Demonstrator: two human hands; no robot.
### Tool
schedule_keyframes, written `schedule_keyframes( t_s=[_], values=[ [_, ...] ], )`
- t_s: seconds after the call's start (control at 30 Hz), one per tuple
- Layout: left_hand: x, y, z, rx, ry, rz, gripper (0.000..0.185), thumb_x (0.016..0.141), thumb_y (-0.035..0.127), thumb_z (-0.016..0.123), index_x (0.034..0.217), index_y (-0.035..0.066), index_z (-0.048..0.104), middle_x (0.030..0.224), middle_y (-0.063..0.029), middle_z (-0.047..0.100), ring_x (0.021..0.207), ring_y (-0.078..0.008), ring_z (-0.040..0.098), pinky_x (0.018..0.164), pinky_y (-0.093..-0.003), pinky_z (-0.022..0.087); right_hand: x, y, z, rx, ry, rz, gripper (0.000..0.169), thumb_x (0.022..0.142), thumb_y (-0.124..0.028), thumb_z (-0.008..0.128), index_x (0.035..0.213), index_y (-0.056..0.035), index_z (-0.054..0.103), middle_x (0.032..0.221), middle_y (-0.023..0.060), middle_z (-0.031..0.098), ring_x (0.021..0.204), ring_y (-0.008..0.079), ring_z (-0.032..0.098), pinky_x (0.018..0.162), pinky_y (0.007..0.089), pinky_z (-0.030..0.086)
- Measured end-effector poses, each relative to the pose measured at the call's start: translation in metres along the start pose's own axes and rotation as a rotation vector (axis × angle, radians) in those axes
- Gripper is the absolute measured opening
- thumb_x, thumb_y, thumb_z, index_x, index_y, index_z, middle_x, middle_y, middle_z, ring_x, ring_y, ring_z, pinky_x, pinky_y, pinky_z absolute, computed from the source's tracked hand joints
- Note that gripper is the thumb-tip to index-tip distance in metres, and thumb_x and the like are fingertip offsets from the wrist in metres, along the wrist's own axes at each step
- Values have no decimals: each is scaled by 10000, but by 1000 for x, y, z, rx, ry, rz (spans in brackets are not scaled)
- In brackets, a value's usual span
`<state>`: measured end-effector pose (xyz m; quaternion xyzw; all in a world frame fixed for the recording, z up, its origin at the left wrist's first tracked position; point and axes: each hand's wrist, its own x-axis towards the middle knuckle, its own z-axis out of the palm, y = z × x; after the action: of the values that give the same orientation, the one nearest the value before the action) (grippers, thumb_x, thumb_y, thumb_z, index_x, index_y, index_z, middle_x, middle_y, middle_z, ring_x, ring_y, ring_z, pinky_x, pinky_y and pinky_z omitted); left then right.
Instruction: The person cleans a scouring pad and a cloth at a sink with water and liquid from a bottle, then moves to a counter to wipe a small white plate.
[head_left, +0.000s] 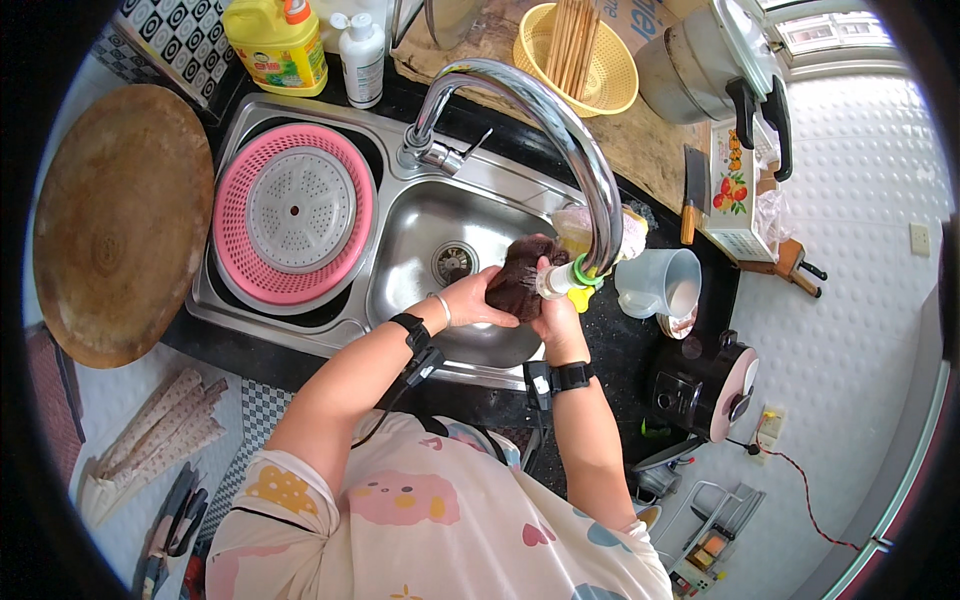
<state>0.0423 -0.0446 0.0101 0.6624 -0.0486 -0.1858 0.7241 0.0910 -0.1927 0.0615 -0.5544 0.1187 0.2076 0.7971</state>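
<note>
A dark brown wet cloth is bunched between my two hands over the right basin of a stainless steel sink. My left hand grips its left side, with the fingers partly under it. On its right side, my right hand holds the cloth just beneath the faucet outlet, which hides part of the fingers. The curved chrome faucet ends in a white nozzle with a green ring and a yellow tab. Water appears to run from it onto the cloth. The drain lies left of the cloth.
In the left basin sits a pink colander with a perforated metal steamer plate. A clear plastic jug and a rice cooker stand at the right. A cleaver lies by the wooden board. A large round board leans left.
</note>
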Motion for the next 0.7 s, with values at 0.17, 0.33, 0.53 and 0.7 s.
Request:
schedule_keyframes(
  t_s=[0.17,0.33,0.53,0.7],
  values=[
    [0,-15,-17,158,17,-372,372,706,189,724,976,-34,600,765,-136,642,782,-222,630,767,-351,475,-3,4,-43,46,9,68,297,953,-139,486,1245,-81,487,1193,71,543,1081,226,549,943,384,453],
    [6,-18,-8,380,215,-40,380,654,99,659,986,-41,540,1148,-223,504,1096,-349,487,903,-378,422,-2,36,-56,-435,102,614,440,946,-388,449,1291,-116,439,1302,106,478,1185,287,473,894,562,436],
    [0,-13,11,228,61,85,487,664,110,697,1088,-32,505,1307,-192,394,1220,-325,412,1026,-355,349,9,68,-35,357,36,628,351,969,-300,401,1187,-52,518,1123,123,584,1013,274,599,869,400,513],
    [0,-6,6,136,221,42,500,703,199,757,1095,-28,545,1292,-172,408,1198,-266,427,1006,-346,361,23,88,-52,327,35,459,299,982,-222,375,1169,-41,522,1145,126,588,1013,261,599,881,396,505]
  ],
)
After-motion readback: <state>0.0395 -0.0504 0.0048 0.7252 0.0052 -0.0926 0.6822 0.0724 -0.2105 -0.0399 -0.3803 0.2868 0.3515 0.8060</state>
